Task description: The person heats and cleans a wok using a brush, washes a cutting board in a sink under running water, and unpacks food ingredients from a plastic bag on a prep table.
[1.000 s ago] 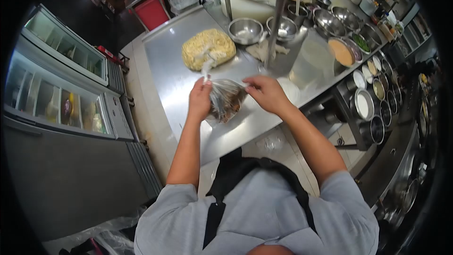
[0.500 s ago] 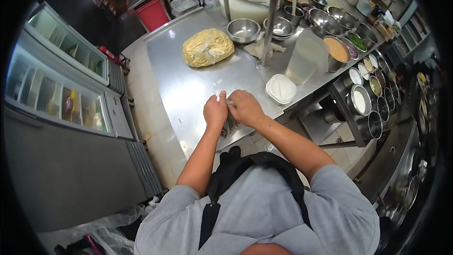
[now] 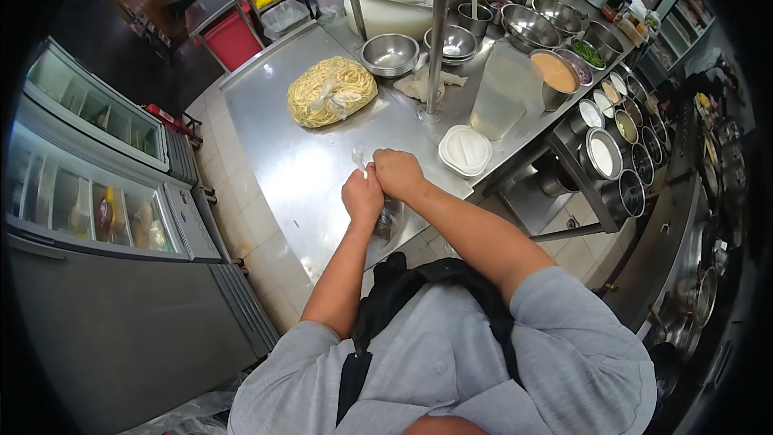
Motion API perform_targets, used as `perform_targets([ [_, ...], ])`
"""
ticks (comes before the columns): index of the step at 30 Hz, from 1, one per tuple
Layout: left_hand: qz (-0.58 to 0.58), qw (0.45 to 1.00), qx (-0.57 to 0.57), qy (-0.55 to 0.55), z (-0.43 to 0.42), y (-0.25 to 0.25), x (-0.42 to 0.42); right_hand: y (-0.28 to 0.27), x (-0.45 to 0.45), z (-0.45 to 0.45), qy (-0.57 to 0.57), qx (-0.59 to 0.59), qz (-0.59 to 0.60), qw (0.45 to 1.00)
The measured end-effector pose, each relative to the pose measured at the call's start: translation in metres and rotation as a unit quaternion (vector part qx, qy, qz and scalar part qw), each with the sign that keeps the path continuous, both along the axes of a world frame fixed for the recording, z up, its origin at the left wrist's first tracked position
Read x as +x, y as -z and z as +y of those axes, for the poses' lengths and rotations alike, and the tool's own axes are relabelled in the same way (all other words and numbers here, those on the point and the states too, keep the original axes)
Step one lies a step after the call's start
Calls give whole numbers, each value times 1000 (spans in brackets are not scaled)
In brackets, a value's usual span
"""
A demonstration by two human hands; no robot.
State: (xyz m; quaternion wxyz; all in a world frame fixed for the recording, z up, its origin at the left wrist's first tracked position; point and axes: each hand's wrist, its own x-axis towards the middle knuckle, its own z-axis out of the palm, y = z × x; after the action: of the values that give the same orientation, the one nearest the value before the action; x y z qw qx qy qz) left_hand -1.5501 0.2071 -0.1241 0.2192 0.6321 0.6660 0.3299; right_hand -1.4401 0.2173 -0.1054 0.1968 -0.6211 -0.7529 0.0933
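Close together over the near part of the steel table (image 3: 274,181), both hands grip the neck of a clear plastic bag (image 3: 387,221) with dark contents. My left hand (image 3: 362,195) is closed on it, thumb up, and a twisted end of plastic sticks out above. My right hand (image 3: 400,173) is closed against the left one, knuckles up; its fingertips are hidden. Below the hands the bag's filled part hangs or rests at the table's front edge; I cannot tell which. Farther back lies a tied bag of yellow noodles (image 3: 332,92).
A white lidded tub (image 3: 465,151) and a translucent pitcher (image 3: 506,93) stand to the right. Steel bowls (image 3: 390,53), a cloth (image 3: 419,84) and an upright post (image 3: 439,32) are behind. Glass-door fridges (image 3: 97,201) line the left; a rack of pots (image 3: 602,153) is at right.
My right hand has moved in against the left and turned knuckles up. The view has shifted, so the table's things appear farther left. Both hands stay on the bag.
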Motion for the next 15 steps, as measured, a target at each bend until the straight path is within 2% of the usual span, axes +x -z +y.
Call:
perform_targets([
  [4,-32,999,-12,-5,2,-1,-5,8,-7,14,6,-13,18,1000],
  [6,13,998,50,20,5,3,-6,8,-8,20,31,-25,66,997],
  [7,4,999,39,31,5,2,-6,7,-9,23,31,-12,66,997],
  [9,-3,999,0,36,1,-6,-5,13,-5,31,71,-74,73,992],
  [10,37,996,37,69,-9,-4,-1,37,3,45,99,-57,72,991],
  [11,78,989,70,102,-19,-1,6,36,16,49,100,-50,72,991],
  [12,22,987,82,136,-27,-8,5,35,28,52,137,-51,75,986],
  [13,28,988,78,134,-26,-11,-3,37,33,55,173,-58,80,980],
  [15,72,997,14,33,-11,-15,-22,13,45,52,125,-51,94,986],
])
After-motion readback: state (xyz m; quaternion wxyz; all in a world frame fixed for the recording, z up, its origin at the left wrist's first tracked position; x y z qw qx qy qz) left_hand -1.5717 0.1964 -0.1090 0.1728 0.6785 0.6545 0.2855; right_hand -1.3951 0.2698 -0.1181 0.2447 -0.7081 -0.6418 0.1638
